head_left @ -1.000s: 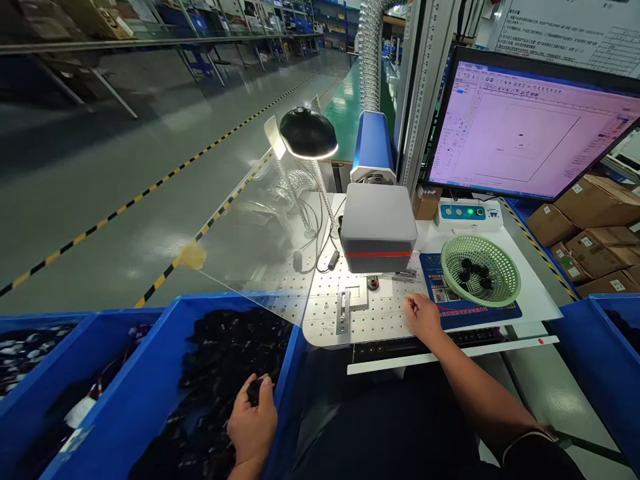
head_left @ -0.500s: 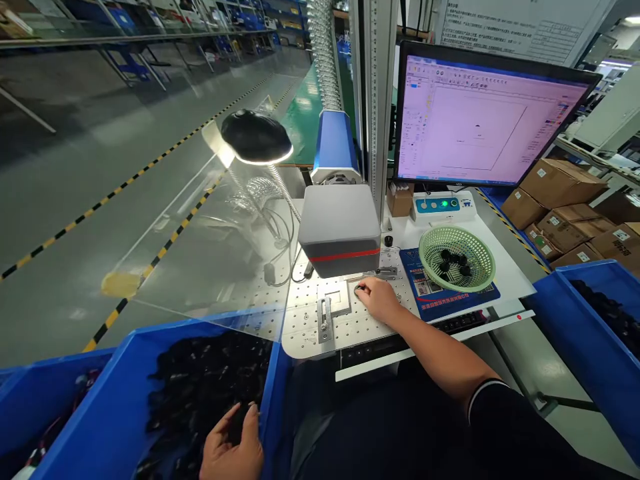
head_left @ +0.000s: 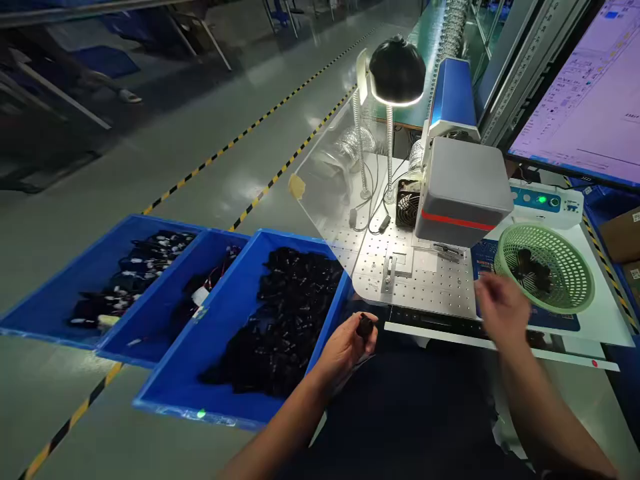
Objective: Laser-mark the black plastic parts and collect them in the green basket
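Note:
My left hand (head_left: pixel 345 347) is closed on a small black plastic part (head_left: pixel 366 325), held in front of the table's edge, just right of the blue bin (head_left: pixel 165 393) of similar black parts. Smeared by motion, my right hand (head_left: pixel 503 308) hovers over the front of the blue mat (head_left: pixel 483 257), left of the green basket (head_left: pixel 583 303). Its fingers look bent, but whether anything is between them I cannot make out. Several black parts (head_left: pixel 533 272) lie inside the basket. A small metal fixture (head_left: pixel 389 273) stands on the perforated plate (head_left: pixel 435 287) under the grey machine head (head_left: pixel 465 187).
A lit desk lamp (head_left: pixel 397 70) and a clear sheet (head_left: pixel 325 173) stand at the plate's left. Behind the basket is a control box (head_left: pixel 540 198), with a monitor (head_left: pixel 580 100) above. Two more blue bins (head_left: pixel 50 287) with black parts and wires lie further left.
The view has turned left. My left hand has come up out of the bin area with a black part. My right hand has left the fixture and moved right, towards the basket.

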